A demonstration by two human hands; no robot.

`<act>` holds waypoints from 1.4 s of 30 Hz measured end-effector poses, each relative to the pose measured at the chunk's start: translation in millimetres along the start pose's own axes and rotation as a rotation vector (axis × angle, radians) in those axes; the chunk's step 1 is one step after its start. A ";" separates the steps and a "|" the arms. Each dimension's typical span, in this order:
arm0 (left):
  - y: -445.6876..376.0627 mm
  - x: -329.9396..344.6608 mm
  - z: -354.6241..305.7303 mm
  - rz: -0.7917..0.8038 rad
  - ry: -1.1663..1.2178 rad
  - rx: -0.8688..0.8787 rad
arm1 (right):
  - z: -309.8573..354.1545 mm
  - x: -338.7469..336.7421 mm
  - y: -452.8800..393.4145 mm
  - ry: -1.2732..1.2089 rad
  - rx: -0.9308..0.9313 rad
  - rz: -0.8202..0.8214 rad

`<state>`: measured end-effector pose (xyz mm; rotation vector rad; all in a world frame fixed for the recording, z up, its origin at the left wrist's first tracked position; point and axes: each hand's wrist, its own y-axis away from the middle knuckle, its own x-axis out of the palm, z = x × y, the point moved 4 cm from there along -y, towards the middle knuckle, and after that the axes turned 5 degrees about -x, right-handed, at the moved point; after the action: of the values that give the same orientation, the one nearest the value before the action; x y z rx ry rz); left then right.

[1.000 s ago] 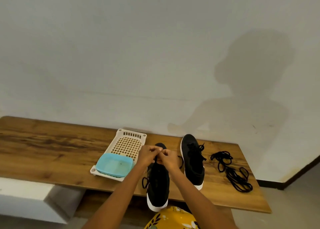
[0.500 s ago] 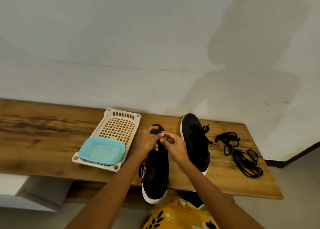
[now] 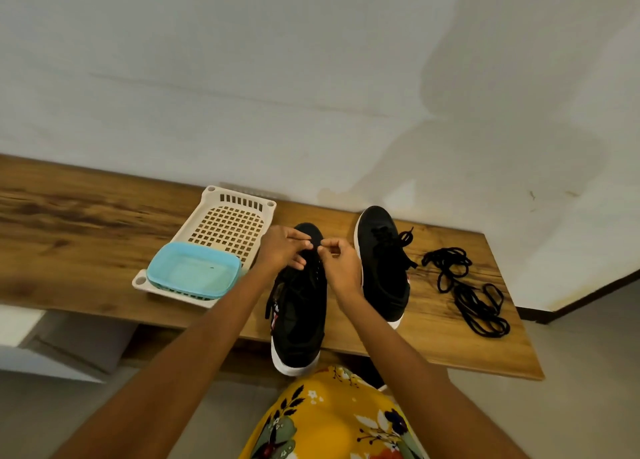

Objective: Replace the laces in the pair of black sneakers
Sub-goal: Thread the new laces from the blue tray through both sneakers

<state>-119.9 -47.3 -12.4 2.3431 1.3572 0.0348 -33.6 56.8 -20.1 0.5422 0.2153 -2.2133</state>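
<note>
On the wooden bench [image 3: 86, 236]: perforated tray [image 3: 228, 230] at left, with a tub [image 3: 192, 271] in its near end. Right of it, near sneaker [image 3: 299, 320], heel past the near edge; then far sneaker [image 3: 381, 271]; loose laces [image 3: 467, 292] at far right. Both hands [image 3: 282, 247] [image 3: 341, 261] over the near sneaker.

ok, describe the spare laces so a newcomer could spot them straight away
Start at the wooden bench along the wall and go to its right end. Past the right sneaker, the loose black laces lie tangled on the bare wood. Unlike the laces in the shoes, they are threaded through nothing and no hands touch them.
</note>
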 end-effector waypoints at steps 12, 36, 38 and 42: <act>1.7 14.9 9.6 -0.113 -0.499 0.140 | -14.5 -6.8 6.8 0.113 0.069 0.192; 1.1 19.7 9.7 -0.105 -0.644 0.478 | -27.9 -10.9 -8.5 -0.269 0.240 0.258; -1.2 17.2 10.0 -0.084 -0.665 0.471 | -26.8 -9.3 -10.6 -0.233 0.249 0.275; -2.2 14.4 8.2 -0.049 -0.704 0.466 | -22.2 -7.7 -10.9 -0.143 0.174 0.285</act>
<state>-112.4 -37.2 -23.4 2.3039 1.1227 -1.1146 -30.7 76.5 -36.7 0.4740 -0.1243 -1.9909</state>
